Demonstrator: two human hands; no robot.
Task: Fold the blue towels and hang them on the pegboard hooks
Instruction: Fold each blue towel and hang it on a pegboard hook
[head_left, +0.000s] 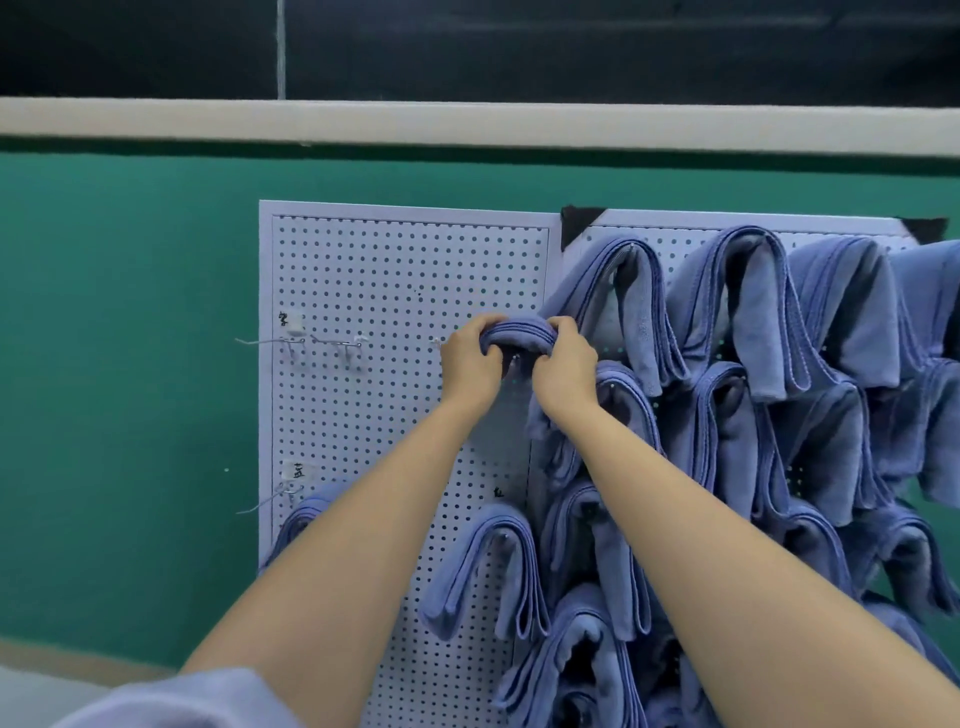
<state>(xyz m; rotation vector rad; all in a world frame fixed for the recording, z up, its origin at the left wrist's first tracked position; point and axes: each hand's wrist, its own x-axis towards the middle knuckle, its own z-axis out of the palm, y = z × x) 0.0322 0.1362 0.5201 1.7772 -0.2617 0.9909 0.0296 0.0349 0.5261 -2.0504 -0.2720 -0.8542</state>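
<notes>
1. Surface: a white left pegboard (389, 270) and a right pegboard (691, 244) sit side by side on a green wall (130, 364). A pale ledge (467, 122) runs across at 12 o'clock.
2. Task item: a folded blue towel (519, 335) is at centre, at the left pegboard's right edge. The left hand (470, 364) and right hand (566, 366) grip its top fold, fingers curled over it.
3. Hung towels (753, 312) fill 1 to 5 o'clock. Bare hooks (270, 341) stand at 9 o'clock.
4. Obscured: whatever carries the towel is hidden by the hands. The labels (291, 318) are illegible. Towels at 3 o'clock are cut off by the frame edge. The left forearm (363, 519) covers part of a towel at 7 o'clock.
</notes>
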